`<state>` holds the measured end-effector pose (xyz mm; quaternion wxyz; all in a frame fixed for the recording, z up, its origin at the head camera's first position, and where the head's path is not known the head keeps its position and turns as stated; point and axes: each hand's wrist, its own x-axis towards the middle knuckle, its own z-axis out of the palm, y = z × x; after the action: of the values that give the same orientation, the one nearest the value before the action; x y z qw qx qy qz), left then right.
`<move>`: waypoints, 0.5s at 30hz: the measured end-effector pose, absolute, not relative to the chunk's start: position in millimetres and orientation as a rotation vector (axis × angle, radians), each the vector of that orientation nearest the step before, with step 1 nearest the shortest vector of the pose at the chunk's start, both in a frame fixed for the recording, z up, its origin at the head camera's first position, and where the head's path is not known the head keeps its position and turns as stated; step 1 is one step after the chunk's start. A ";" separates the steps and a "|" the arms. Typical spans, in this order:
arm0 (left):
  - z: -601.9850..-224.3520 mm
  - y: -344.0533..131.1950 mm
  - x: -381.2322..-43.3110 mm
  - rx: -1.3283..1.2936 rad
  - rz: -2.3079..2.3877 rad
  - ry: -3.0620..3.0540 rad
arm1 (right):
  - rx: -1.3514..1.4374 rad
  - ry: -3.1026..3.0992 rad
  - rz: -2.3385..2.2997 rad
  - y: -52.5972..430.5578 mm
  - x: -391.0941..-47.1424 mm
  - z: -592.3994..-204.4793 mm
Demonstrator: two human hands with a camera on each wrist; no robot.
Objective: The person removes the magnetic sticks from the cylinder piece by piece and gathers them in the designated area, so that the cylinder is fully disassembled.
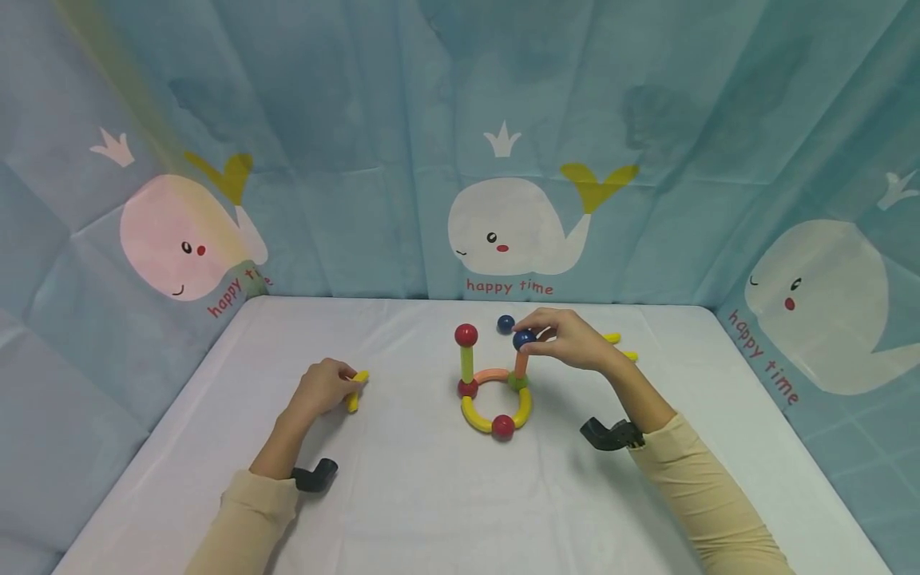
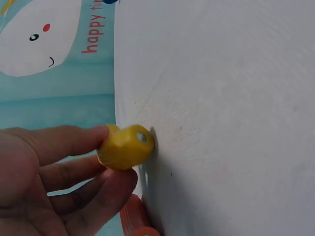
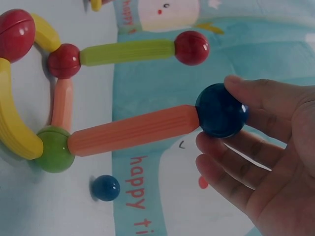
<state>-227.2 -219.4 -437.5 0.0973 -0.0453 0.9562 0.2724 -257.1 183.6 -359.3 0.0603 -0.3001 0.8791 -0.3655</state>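
Note:
My left hand [image 1: 325, 386] pinches a yellow curved stick [image 2: 127, 150] between thumb and fingers, close over the white table; its end shows a small metal dot. With thumb and fingertips, my right hand [image 1: 568, 339] grips a dark blue ball [image 3: 222, 110]. That ball sits at the top of an upright orange stick [image 3: 135, 130], which rises from a green ball [image 3: 55, 150]. The green ball belongs to a ring with yellow curved sticks [image 1: 476, 417], an orange curved stick [image 1: 493, 373] and red balls [image 1: 503, 427]. A light green stick [image 1: 467, 363] stands on the ring, topped by a red ball [image 1: 466, 335].
A second blue ball [image 1: 506, 324] lies on the table [image 1: 431, 495] behind the ring. Beyond my right hand lie yellow pieces [image 1: 612, 338]. An orange-red piece [image 2: 133, 216] shows below my left hand. Whale-printed blue cloth [image 1: 359, 231] hangs around the table's back and sides.

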 end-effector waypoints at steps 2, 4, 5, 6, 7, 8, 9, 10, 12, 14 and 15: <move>-439.1 -219.6 -228.0 -0.134 0.772 2.840 | -0.894 2.666 -1.104 183.4 -257.0 -359.1; -440.5 -219.5 -228.5 -0.141 0.741 2.849 | -0.892 2.672 -1.100 183.3 -257.0 -359.0; -440.8 -219.2 -228.4 -0.141 0.730 2.854 | -0.887 2.673 -1.103 183.1 -257.1 -359.0; -441.0 -218.9 -228.1 -0.146 0.721 2.857 | -0.889 2.673 -1.105 183.0 -257.1 -359.0; -441.2 -218.5 -227.6 -0.151 0.711 2.861 | -0.888 2.672 -1.111 182.9 -257.3 -359.1; -441.4 -218.2 -227.1 -0.157 0.704 2.865 | -0.892 2.674 -1.111 182.9 -257.3 -359.3; -441.9 -217.8 -226.7 -0.166 0.699 2.868 | -0.899 2.674 -1.114 182.9 -257.4 -359.7; -442.2 -217.4 -226.3 -0.173 0.697 2.873 | -0.903 2.677 -1.114 183.0 -257.4 -360.1; -442.5 -216.0 -225.4 -0.186 0.687 2.885 | -0.898 2.684 -1.115 183.2 -257.4 -361.1; -442.5 -214.6 -224.8 -0.194 0.672 2.900 | -0.887 2.690 -1.116 183.3 -257.3 -362.1; -442.1 -213.9 -224.5 -0.197 0.665 2.906 | -0.881 2.690 -1.116 183.3 -257.2 -362.5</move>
<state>-224.5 -213.9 -442.1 0.0769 -0.0659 0.9698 0.2218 -257.2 183.3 -362.5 0.0493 -0.2891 0.8831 -0.3663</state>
